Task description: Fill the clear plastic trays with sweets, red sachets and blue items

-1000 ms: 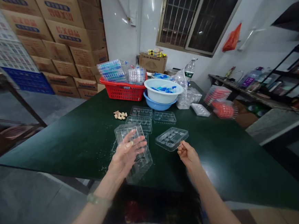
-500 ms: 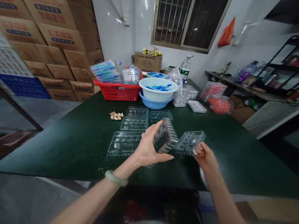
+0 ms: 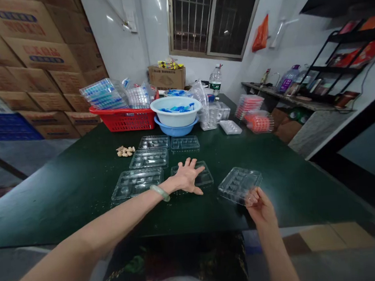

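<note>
My left hand [image 3: 187, 176], a pale bangle at its wrist, is open with fingers spread over a clear plastic tray [image 3: 205, 173] lying on the dark green table. Fingers and palm hide part of that tray. To the right, my right hand [image 3: 259, 204] grips the near corner of another clear compartment tray [image 3: 238, 182], tilted just above the tabletop. More clear trays lie to the left and behind: a near-left tray [image 3: 137, 183], a middle tray [image 3: 149, 158], a back tray [image 3: 154, 142] and a small back-right tray [image 3: 185, 143].
A red basket [image 3: 127, 120] with packed trays stands at the back left, beside stacked white and blue basins [image 3: 176, 117]. Small beige pieces [image 3: 125, 151] lie on the left. A water bottle [image 3: 215, 81], a white pack [image 3: 230, 127] and red-filled packs [image 3: 259, 121] stand farther right.
My left hand has lowered its tray onto the table and its fingers have spread. The right hand still holds its tray. The view has shifted to the right.
</note>
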{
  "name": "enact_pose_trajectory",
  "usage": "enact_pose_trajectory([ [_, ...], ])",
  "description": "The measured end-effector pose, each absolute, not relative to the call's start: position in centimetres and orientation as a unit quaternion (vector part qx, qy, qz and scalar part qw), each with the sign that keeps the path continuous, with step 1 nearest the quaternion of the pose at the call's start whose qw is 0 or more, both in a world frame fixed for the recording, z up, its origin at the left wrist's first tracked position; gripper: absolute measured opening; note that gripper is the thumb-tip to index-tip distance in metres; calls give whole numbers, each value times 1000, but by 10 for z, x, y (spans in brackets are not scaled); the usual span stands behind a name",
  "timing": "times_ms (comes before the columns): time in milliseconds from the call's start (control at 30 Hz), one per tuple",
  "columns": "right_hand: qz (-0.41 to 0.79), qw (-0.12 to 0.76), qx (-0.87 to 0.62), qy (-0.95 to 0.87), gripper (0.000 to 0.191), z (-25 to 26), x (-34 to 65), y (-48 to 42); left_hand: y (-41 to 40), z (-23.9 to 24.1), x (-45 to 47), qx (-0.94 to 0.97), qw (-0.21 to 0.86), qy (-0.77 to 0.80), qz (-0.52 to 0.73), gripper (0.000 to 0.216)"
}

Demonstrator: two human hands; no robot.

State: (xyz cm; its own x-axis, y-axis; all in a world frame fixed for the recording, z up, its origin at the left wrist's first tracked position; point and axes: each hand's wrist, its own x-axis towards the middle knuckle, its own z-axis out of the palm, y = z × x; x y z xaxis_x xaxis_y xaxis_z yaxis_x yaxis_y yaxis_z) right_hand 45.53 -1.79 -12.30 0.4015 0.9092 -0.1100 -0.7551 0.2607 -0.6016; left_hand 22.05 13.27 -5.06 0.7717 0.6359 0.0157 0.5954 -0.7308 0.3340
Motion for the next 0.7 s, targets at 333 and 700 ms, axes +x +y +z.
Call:
enact_pose_trajectory([
  [333, 541, 775, -281, -166, 28, -128, 458, -17, 172, -42, 218, 894, 168, 374, 178, 35],
  [700, 518, 699, -358, -339, 20, -73, 371, -17, 66, -34, 249, 653, 687, 262, 182, 98],
])
